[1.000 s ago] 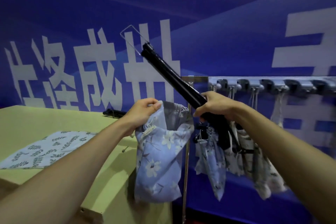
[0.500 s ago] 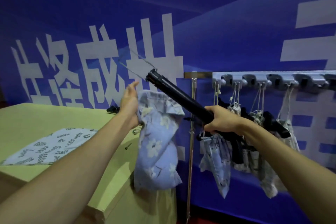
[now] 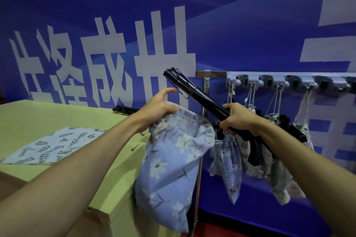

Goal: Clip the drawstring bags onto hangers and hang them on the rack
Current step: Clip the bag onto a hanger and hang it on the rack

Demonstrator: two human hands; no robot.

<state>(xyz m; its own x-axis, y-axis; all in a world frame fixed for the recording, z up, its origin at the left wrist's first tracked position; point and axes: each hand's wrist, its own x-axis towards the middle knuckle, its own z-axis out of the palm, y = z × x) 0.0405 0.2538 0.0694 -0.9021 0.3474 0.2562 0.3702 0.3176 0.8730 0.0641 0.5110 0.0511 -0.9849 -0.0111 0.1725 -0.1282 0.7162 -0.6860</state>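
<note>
Left hand (image 3: 160, 108) pinches the gathered top edge of a blue floral drawstring bag (image 3: 169, 167); thumb and lower fingers closed on the cloth, upper fingers spread loose. The bag hangs free below the hand, in front of the table's right edge, off the surface.

Right hand (image 3: 238, 119) is wrapped tight round a black hanger (image 3: 194, 92), held as a bar tilted from 10 o'clock down to 4 o'clock. Upper end shows a thin wire clip loop; that end sits at about 1 o'clock from the left hand, close but apart. Lower end runs under the right forearm, blurred; could be more than one hanger bundled, can't tell.

Rack (image 3: 289, 81): horizontal rail with grey hooks along the wall, at 2 o'clock from the right hand, upright pole (image 3: 198, 179) just behind the held bag. Several other bags (image 3: 229, 169) hang from the hooks by their cords, at 5 o'clock from the right hand, partly hidden by it.

Yellow-green table (image 3: 57, 119) at left. On it: a flat leaf-print bag (image 3: 55, 145) at 8 o'clock from the left hand, a small metal pin (image 3: 134, 147) near the right edge, another black hanger (image 3: 125, 110) at the far edge.

Blue banner (image 3: 250, 25) with large white characters fills the background.
</note>
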